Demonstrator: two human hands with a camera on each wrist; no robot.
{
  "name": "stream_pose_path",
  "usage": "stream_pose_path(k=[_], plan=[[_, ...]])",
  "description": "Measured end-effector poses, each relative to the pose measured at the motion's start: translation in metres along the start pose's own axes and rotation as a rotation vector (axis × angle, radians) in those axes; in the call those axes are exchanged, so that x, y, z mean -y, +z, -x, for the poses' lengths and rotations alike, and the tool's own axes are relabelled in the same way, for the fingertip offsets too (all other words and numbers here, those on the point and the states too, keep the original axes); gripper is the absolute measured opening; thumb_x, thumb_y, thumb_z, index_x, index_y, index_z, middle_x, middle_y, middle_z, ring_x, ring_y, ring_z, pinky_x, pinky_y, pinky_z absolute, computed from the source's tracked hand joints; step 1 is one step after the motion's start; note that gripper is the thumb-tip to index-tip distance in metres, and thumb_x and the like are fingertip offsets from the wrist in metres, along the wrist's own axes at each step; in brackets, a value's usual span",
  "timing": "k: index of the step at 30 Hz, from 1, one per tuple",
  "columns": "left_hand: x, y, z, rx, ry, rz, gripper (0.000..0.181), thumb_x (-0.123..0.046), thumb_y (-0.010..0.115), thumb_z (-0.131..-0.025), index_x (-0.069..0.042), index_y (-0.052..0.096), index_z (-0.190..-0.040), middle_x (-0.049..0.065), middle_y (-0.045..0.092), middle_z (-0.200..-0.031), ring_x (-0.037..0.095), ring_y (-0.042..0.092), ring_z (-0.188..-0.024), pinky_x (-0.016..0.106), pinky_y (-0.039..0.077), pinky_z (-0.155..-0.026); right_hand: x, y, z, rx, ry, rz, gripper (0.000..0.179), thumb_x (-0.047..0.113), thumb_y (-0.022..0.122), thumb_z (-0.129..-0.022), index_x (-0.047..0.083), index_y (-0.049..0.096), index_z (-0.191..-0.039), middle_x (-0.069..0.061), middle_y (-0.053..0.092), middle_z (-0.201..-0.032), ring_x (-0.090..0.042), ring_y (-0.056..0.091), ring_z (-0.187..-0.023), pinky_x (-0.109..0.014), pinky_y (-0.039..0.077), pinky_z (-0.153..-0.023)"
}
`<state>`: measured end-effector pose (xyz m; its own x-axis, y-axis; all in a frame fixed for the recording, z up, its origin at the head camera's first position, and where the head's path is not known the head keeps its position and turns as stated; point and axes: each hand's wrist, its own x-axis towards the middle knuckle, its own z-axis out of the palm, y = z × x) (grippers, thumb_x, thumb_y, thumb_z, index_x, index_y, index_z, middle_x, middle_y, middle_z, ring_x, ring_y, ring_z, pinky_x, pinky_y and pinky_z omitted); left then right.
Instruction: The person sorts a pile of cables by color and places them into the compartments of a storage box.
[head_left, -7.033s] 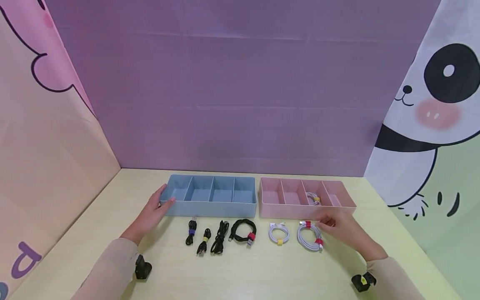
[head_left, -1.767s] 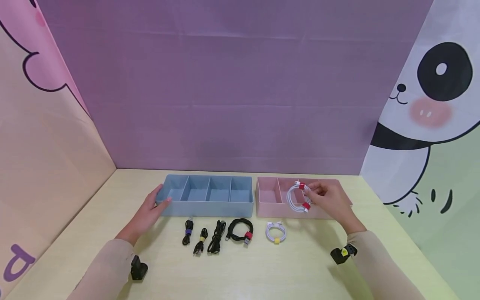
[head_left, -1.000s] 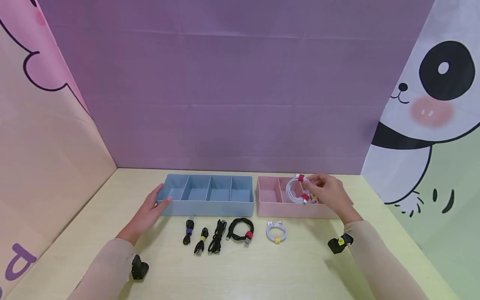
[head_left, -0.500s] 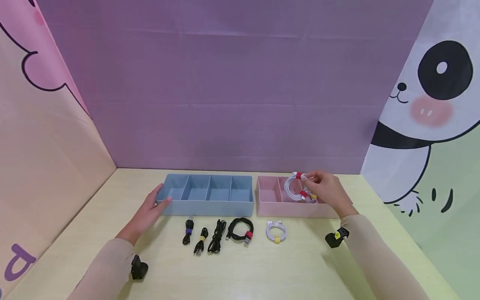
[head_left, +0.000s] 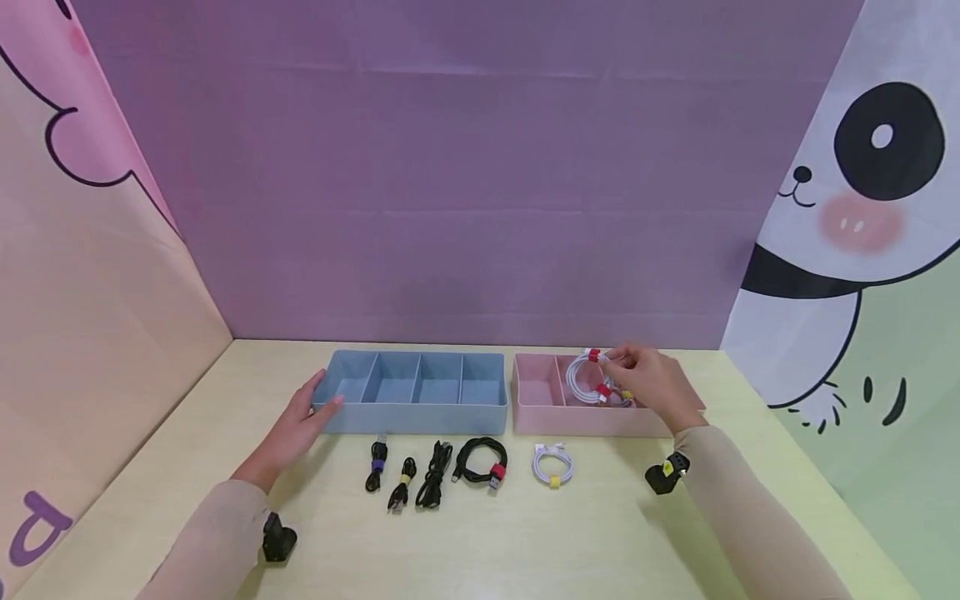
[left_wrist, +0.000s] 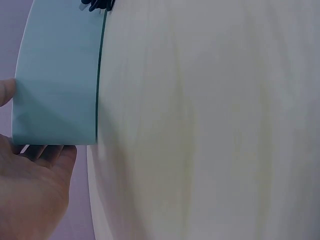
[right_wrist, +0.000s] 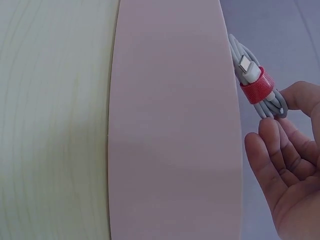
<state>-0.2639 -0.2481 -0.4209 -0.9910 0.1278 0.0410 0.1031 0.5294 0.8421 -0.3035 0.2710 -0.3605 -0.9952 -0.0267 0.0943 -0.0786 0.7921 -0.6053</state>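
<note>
In the head view my right hand [head_left: 648, 383] pinches a coiled white charging cable [head_left: 572, 385] with red ties by its right side. The coil hangs over the pink divided box [head_left: 592, 422], in front of its second and third compartments. The right wrist view shows the cable's plug [right_wrist: 245, 63] beside a red tie, just above the box rim. Behind the coil, a yellow-tied white cable [head_left: 624, 402] lies partly hidden inside the box. My left hand [head_left: 296, 425] holds the left end of the blue divided box [head_left: 420, 418], thumb at its front rim.
Before the blue box lie several black cables: purple-tied [head_left: 377, 467], yellow-tied [head_left: 402, 483], a plain bundle [head_left: 435, 475] and a red-tied coil [head_left: 480, 460]. A yellow-tied white cable [head_left: 552, 464] lies before the pink box. A purple backdrop [head_left: 480, 183] stands behind.
My right hand has lifted the red-tied white cable off the table and carried it over the pink box, latterly drifting slightly left. My left hand has stayed at the blue box.
</note>
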Motion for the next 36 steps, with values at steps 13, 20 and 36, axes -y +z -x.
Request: stream_pose_path(k=[13,20,36], plan=[[0.000,0.000,0.001,0.005,-0.001,-0.005,0.086,-0.046,0.045,-0.106,-0.001,-0.005,-0.159,0.030,-0.004,-0.162,0.053,0.000,-0.147,0.072,0.011,-0.112,0.000,0.005,-0.005,-0.019,-0.010,0.066,0.035,0.044,0.062,-0.097,0.015,0.068,-0.116,-0.004,0.069,-0.097,-0.021,0.059,-0.074,-0.031,0.051,-0.057],[0.000,0.001,0.001,0.002,-0.001,-0.009,0.085,-0.046,0.045,-0.106,-0.001,-0.004,-0.159,0.030,-0.003,-0.162,0.052,0.001,-0.147,0.071,0.011,-0.112,0.002,0.008,-0.008,-0.022,-0.017,0.095,0.031,0.042,0.061,-0.097,0.017,0.069,-0.113,-0.001,0.069,-0.095,-0.020,0.059,-0.074,-0.032,0.049,-0.060],[0.001,0.001,0.000,0.000,0.010,0.002,0.082,-0.040,0.046,-0.107,0.000,-0.003,-0.159,0.031,-0.002,-0.162,0.052,0.001,-0.147,0.070,0.011,-0.113,-0.001,0.013,-0.010,0.048,-0.038,-0.030,0.034,0.033,0.063,-0.100,0.008,0.069,-0.122,-0.006,0.071,-0.103,-0.021,0.060,-0.085,-0.029,0.050,-0.067]])
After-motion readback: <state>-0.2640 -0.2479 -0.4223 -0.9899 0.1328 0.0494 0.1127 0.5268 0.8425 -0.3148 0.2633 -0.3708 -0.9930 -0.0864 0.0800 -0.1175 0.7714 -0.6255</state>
